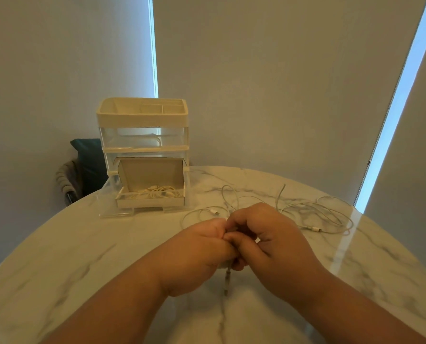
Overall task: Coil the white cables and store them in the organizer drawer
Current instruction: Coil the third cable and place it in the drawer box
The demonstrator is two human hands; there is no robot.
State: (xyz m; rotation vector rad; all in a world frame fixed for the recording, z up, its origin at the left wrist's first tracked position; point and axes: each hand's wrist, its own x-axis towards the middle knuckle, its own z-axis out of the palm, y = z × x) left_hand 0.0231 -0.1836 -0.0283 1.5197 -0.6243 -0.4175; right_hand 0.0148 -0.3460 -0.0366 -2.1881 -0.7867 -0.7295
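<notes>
My left hand [197,252] and my right hand [269,239] meet above the table's middle, fingers curled round a white cable [228,194]. Its plug end [227,281] hangs below my fists; the rest loops away behind them. A second loose white cable [318,212] lies tangled at the right. The clear organizer [142,135] stands at the back left, its bottom drawer [107,194] pulled out. In that drawer sits an open white box [149,199] with a coiled white cable [157,192] inside.
The round marble table [82,256] ends close behind the organizer and at the right. A dark chair with a grey cloth [77,175] stands behind the table's left edge. Pale blinds fill the background.
</notes>
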